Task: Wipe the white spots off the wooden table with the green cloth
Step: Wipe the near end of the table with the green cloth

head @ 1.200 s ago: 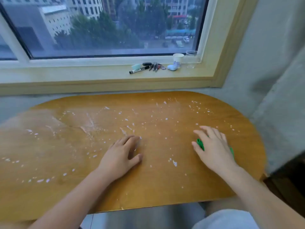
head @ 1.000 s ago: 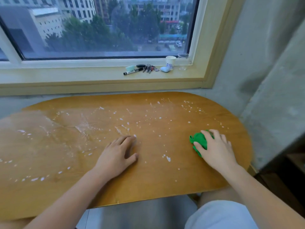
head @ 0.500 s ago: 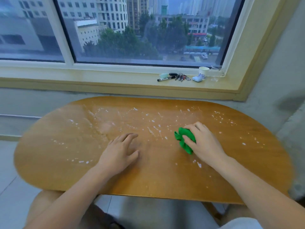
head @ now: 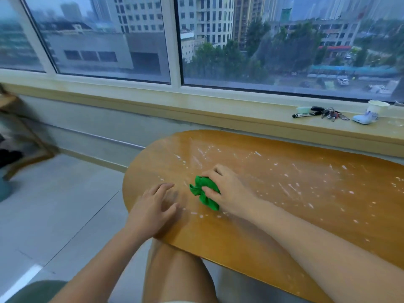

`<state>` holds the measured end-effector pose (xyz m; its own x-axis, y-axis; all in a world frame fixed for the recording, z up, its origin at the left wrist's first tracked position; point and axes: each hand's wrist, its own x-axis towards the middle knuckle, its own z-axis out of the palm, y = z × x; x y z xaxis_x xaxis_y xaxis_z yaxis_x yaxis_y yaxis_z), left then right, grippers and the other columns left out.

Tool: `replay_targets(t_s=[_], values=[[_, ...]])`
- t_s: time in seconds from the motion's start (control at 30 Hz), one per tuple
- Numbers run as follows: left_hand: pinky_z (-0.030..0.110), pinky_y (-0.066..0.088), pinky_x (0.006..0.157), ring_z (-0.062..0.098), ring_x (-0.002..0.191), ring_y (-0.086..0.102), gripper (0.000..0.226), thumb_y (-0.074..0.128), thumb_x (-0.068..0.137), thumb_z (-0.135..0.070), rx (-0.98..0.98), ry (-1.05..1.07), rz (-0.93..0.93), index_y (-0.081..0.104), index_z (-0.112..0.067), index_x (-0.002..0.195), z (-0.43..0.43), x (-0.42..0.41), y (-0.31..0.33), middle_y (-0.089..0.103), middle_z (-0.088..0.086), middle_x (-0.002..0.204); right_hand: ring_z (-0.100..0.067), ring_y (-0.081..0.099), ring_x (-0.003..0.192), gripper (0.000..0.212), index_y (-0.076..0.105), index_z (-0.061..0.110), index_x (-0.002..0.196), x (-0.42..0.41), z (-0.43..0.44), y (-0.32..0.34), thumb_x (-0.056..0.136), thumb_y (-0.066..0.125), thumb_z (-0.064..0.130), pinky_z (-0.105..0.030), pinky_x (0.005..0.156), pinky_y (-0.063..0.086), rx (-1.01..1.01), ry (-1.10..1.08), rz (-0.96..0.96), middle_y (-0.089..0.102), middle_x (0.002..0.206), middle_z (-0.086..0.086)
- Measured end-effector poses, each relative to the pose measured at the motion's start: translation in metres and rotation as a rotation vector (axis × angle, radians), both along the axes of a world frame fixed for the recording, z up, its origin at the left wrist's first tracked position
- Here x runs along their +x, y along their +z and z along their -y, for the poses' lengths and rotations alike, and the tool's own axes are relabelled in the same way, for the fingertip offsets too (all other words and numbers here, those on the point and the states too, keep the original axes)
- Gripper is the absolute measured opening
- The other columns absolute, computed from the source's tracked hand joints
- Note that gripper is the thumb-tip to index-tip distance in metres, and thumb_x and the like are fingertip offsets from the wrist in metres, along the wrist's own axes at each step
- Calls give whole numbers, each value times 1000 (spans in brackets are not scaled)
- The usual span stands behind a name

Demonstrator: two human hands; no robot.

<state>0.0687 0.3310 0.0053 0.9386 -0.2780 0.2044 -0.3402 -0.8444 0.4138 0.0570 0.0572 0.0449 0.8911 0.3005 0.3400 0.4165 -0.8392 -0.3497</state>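
Right hand [head: 227, 191] presses a bunched green cloth [head: 203, 192] onto the table [head: 273, 243], near its left rounded end. Fingers curl over the cloth and clench it; the thumb lies along its near edge. Cloth is crumpled, not spread, and touches the wood.

Left hand [head: 153, 209] lies flat on the table just left of the cloth, palm down, fingers spread and holding nothing. Hand and cloth are near each other but apart. The left wrist crosses the table's near-left edge.

White spots [head: 290, 189] are scattered over the tabletop, densest to the right of the right hand and toward the far edge. A few small flecks lie just in front of the cloth, between the two hands. Some marks look like thin smeared streaks.

On the sill [head: 196, 103] behind the table, far right: a black marker [head: 302, 115], a bunch of keys [head: 331, 114], a small white object with blue print [head: 364, 119] and a white cup [head: 378, 106]. All are well apart from the table.

A bare knee [head: 175, 270] shows under the table's near edge. Tiled floor [head: 54, 204] at left.
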Motion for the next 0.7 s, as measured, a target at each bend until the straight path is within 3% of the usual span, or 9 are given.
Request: replay_targets(t_s=[0.13,0.27,0.37,0.47,0.6,0.7], values=[[38,50,99,17,125,58,56,65,95,-55,-78,128,-12,54,-37,147,-45,9,-4,56,-14,147,-19,47,105,37,62,19,134,26,-62,-7,106,58,44,-37,83,45,-64,96,-3,51,113,-1],[40,50,102,16,128,55,53,59,97,-58,-143,229,-19,54,-38,145,-80,5,-14,55,-16,146,-25,50,112,35,60,20,133,38,-112,-22,108,55,44,-47,86,51,-127,183,-42,52,118,-3],[40,50,104,14,132,54,54,56,96,-58,-161,270,-21,54,-36,145,-98,0,-22,55,-16,147,-31,50,123,37,57,23,141,43,-142,-31,108,56,40,-48,93,51,-149,239,-41,54,128,-5],[41,50,106,13,132,54,54,56,97,-58,-140,260,-25,55,-33,145,-106,-2,-29,56,-15,146,-32,43,136,43,50,32,150,42,-155,-39,108,57,34,-47,109,42,-134,273,-26,52,140,-5],[41,48,109,11,134,53,51,55,99,-56,-141,227,-24,55,-33,145,-113,1,-38,56,-15,147,-28,41,147,46,48,36,153,33,-155,-46,108,52,43,-51,119,36,-166,302,-44,48,157,-2],[38,45,113,9,139,50,48,53,104,-50,-191,225,-29,54,-33,148,-114,9,-46,51,-17,153,-24,35,154,50,43,35,159,33,-152,-52,111,47,46,-45,123,31,-200,375,-79,41,167,3]])
